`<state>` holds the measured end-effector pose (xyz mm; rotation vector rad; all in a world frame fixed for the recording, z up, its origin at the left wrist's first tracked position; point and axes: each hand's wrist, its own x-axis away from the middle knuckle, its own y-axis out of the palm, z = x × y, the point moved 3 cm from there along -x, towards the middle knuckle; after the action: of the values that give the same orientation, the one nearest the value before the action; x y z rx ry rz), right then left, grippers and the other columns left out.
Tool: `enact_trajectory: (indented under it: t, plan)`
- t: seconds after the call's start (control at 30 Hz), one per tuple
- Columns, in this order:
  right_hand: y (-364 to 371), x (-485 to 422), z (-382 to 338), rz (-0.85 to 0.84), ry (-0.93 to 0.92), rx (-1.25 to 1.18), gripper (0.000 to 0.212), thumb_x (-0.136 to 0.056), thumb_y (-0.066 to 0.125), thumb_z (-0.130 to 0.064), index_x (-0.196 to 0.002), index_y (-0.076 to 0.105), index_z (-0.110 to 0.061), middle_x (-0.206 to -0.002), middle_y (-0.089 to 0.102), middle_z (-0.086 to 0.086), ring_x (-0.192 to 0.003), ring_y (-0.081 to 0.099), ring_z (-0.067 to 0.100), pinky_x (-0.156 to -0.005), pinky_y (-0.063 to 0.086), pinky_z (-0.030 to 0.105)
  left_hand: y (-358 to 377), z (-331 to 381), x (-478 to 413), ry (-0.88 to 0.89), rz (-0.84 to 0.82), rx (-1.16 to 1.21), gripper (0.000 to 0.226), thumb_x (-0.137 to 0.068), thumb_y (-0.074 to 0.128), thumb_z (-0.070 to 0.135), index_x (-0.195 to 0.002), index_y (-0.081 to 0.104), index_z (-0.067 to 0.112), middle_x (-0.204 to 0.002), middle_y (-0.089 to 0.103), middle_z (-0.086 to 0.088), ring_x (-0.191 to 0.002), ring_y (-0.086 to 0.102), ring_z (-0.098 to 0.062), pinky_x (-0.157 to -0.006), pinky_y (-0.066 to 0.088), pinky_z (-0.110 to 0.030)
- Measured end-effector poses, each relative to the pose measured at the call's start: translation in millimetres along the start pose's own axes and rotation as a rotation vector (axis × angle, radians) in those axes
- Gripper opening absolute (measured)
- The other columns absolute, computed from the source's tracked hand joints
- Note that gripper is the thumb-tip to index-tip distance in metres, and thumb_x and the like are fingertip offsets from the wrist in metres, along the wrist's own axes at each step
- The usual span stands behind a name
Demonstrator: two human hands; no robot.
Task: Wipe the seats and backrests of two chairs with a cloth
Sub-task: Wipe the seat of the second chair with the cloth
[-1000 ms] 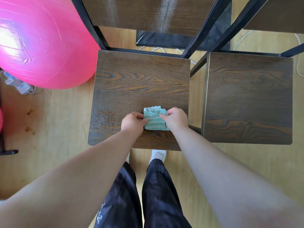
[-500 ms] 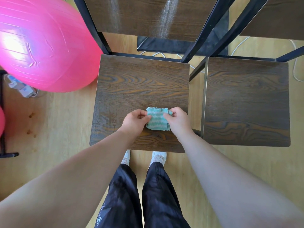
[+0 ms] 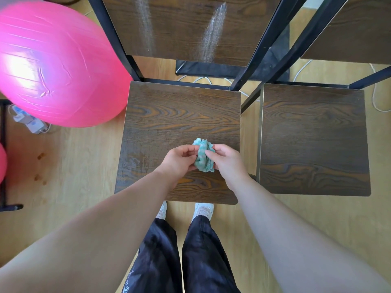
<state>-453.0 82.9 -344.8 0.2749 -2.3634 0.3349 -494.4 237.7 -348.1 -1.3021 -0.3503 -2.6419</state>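
Both hands meet in the centre of the frame. The left hand (image 3: 179,160) pinches one side of the cloth (image 3: 203,158) between thumb and curled fingers, and the right hand (image 3: 228,163) grips the other side in the same way. The cloth is a small teal-and-white rag, bunched into a crumpled wad between them over the lower middle of the centre seat (image 3: 179,115). From this steep angle it may be resting on the wood or held just clear of it; I cannot tell which.

It looks light, soft and limp, so it should crush or fold wherever it is squeezed and carry no shape of its own. For wiping it would likely work best folded into a flat pad and held under one palm, with the fingers over its far edge to stop it rolling up.

Above the centre seat, at the top of the frame, its backrest (image 3: 179,32) shows two pale streaks (image 3: 213,32). The second seat (image 3: 313,140) stands just beside it at the right, with the second backrest (image 3: 355,28) in the upper right corner. A pink ball (image 3: 57,66) fills the upper left, on a wooden floor (image 3: 74,170).
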Motion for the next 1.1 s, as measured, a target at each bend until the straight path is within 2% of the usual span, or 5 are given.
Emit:
enact_trajectory:
  t: [0.33,0.6,0.7,0.9,1.1]
  plan:
    - [-3.0,-9.9,-5.1,0.007,0.024,0.116,0.029,-0.084,0.076,-0.023,-0.111,0.065,-0.024,-0.101,0.072,-0.01,-0.093,0.068,0.006,-0.077,0.06,0.029,3.3,-0.3,-11.2,-0.033,-0.031,-0.01,0.032,-0.096,0.054,-0.01,-0.115,0.068,0.012,-0.118,0.067,-0.012,-0.108,0.068,-0.022,-0.087,0.058,-0.032]
    - [-3.2,-16.1,-5.3,0.048,0.04,0.136,0.023,-0.087,0.071,-0.015,-0.107,0.065,-0.023,-0.1,0.071,-0.008,-0.093,0.068,0.008,-0.076,0.06,0.03,5.4,4.1,-11.2,-0.037,-0.029,-0.018,0.028,-0.094,0.059,-0.006,-0.107,0.068,0.018,-0.118,0.065,-0.011,-0.105,0.068,-0.018,-0.086,0.059,-0.031]
    - [-6.8,-19.1,-9.5,0.086,0.045,0.117,0.021,-0.088,0.07,-0.014,-0.106,0.064,-0.024,-0.1,0.07,-0.009,-0.093,0.067,0.008,-0.067,0.057,0.023,-2.8,12.3,-15.4,0.067,0.048,-0.451,0.03,-0.095,0.064,0.013,-0.122,0.065,0.025,-0.118,0.065,0.002,-0.104,0.065,-0.012,-0.092,0.054,-0.028]
    - [-23.1,-32.4,-23.3,0.14,0.015,0.201,0.028,-0.09,0.07,-0.019,-0.113,0.061,-0.03,-0.104,0.065,-0.013,-0.094,0.064,0.006,-0.066,0.055,0.018,-18.5,36.7,-27.7,0.395,0.096,-1.493,0.051,-0.102,0.05,0.032,-0.151,0.035,0.031,-0.152,0.035,0.003,-0.136,0.031,-0.024,-0.11,0.035,-0.04]
    - [-59.4,-75.8,-69.5,0.291,-0.189,0.531,0.035,-0.091,0.056,-0.008,-0.122,0.064,-0.022,-0.112,0.063,-0.003,-0.098,0.06,0.014,-0.069,0.047,0.019,-50.7,56.9,-43.0,0.377,0.167,-1.734,0.068,-0.102,0.047,0.018,-0.158,0.01,0.033,-0.167,-0.001,0.002,-0.152,0.003,-0.024,-0.121,0.016,-0.042]
